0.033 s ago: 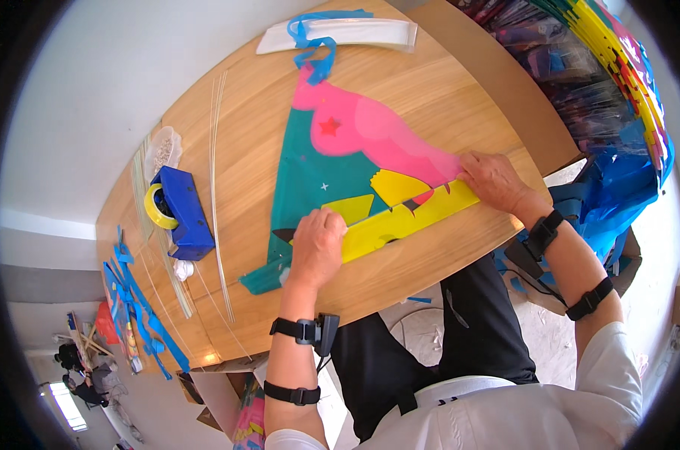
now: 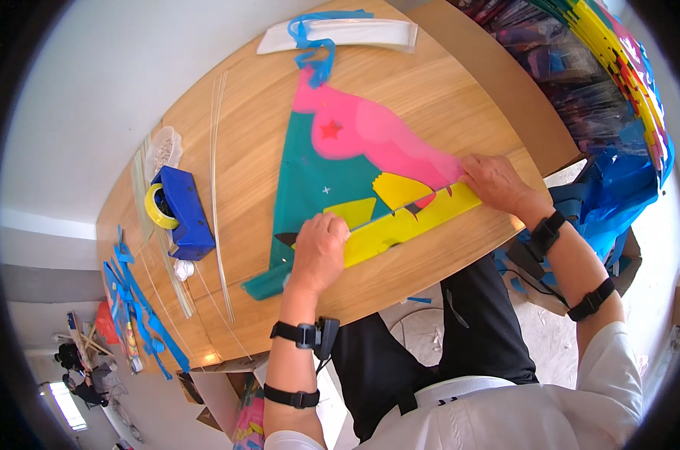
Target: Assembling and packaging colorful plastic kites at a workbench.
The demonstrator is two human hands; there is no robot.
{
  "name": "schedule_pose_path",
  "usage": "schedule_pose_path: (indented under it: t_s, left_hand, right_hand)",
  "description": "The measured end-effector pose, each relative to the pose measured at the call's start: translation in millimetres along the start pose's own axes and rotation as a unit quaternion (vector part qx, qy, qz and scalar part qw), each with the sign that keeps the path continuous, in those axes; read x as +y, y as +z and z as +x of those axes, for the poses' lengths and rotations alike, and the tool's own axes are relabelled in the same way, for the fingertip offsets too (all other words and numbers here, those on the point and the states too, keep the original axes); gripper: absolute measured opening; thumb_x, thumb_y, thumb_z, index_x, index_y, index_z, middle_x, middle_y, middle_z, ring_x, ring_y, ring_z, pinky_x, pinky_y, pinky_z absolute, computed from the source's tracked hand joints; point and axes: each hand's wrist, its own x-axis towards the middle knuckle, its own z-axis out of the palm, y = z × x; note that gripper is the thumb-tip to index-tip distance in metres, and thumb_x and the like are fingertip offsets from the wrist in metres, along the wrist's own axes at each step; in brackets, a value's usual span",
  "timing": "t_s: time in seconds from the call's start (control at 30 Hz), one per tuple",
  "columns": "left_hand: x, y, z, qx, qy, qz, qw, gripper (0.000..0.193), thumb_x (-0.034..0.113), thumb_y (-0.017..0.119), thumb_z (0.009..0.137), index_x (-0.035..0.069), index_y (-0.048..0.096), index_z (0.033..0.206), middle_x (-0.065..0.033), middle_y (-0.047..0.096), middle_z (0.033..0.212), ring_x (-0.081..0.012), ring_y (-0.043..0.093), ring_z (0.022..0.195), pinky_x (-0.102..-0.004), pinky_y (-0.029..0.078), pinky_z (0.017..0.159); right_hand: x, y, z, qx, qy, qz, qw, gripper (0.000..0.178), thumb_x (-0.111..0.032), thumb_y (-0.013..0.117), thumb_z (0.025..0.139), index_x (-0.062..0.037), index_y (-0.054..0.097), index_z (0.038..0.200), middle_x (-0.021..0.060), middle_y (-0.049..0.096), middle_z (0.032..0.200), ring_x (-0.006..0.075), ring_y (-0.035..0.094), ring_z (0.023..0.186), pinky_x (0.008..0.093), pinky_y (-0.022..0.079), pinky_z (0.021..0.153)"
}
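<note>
A thin, brightly coloured kite sail (image 2: 355,135) lies on the wooden table in front of me, pink and teal with a red star. Along its near side runs a folded yellow strip (image 2: 407,229), with a teal end (image 2: 265,283) sticking out past my left hand. My left hand (image 2: 321,251) is closed on this strip near its left part, its fingers curled over the edge. At the strip's right end my right hand (image 2: 496,182) grips the corner; its fingertips are partly hidden. A blue ribbon (image 2: 321,67) lies at the sail's far tip.
On the left stand a blue tape dispenser (image 2: 184,214) with yellow tape and a small clear tub (image 2: 164,148). Thin rods (image 2: 215,172) lie beside them. More blue ribbons (image 2: 141,307) hang over the left edge. A white packet (image 2: 355,36) lies at the back; a cardboard box (image 2: 497,82) stands right.
My left hand and the near part of the kite sail have shifted slightly right and toward me. My right hand has barely moved and keeps its grip.
</note>
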Motion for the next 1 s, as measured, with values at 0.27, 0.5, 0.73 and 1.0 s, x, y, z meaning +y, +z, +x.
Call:
schedule_pose_path:
  t_s: [0.27, 0.5, 0.73, 1.0]
  left_hand:
    - [12, 0, -15, 0.026, -0.021, -0.036, 0.999, 0.014, 0.005, 0.066, 0.08, 0.006, 0.052, 0.083, -0.0095, 0.055, 0.083, -0.0302, 0.054, 0.084, -0.0419, 0.043, 0.073]
    - [6, 0, -17, 0.027, -0.015, -0.059, 0.998, 0.017, 0.006, 0.068, 0.08, 0.007, 0.054, 0.089, -0.0092, 0.053, 0.087, -0.0316, 0.052, 0.086, -0.0423, 0.042, 0.077]
    - [6, 1, -18, 0.058, -0.049, -0.023, 0.997, 0.03, 0.013, 0.071, 0.08, 0.007, 0.058, 0.106, -0.0104, 0.056, 0.109, -0.0327, 0.052, 0.106, -0.0448, 0.039, 0.09]
    - [-1, 4, -23, 0.076, -0.063, -0.032, 0.995, 0.041, 0.017, 0.072, 0.08, 0.005, 0.058, 0.117, -0.0125, 0.055, 0.123, -0.0341, 0.048, 0.12, -0.0461, 0.037, 0.1]
  right_hand:
    - [-10, -8, -13, 0.016, -0.02, 0.024, 0.999, 0.011, -0.014, 0.059, 0.09, -0.0053, 0.054, 0.091, 0.0168, 0.061, 0.088, 0.0369, 0.061, 0.087, 0.0463, 0.049, 0.076]
    - [-75, 2, -23, 0.1, -0.12, -0.069, 0.985, 0.037, -0.024, 0.064, 0.088, -0.0083, 0.059, 0.121, 0.0172, 0.05, 0.138, 0.033, 0.043, 0.133, 0.0529, 0.027, 0.114]
    - [-80, 20, -57, -0.02, 0.091, -0.032, 0.995, 0.084, -0.044, 0.067, 0.085, -0.0105, 0.029, 0.152, 0.0232, 0.021, 0.157, 0.0374, 0.015, 0.148, 0.054, 0.002, 0.12]
    - [-129, 3, -55, 0.025, 0.025, 0.024, 0.999, 0.086, -0.036, 0.075, 0.077, -0.0126, 0.034, 0.149, 0.0209, 0.022, 0.158, 0.0398, 0.018, 0.147, 0.0564, 0.013, 0.119]
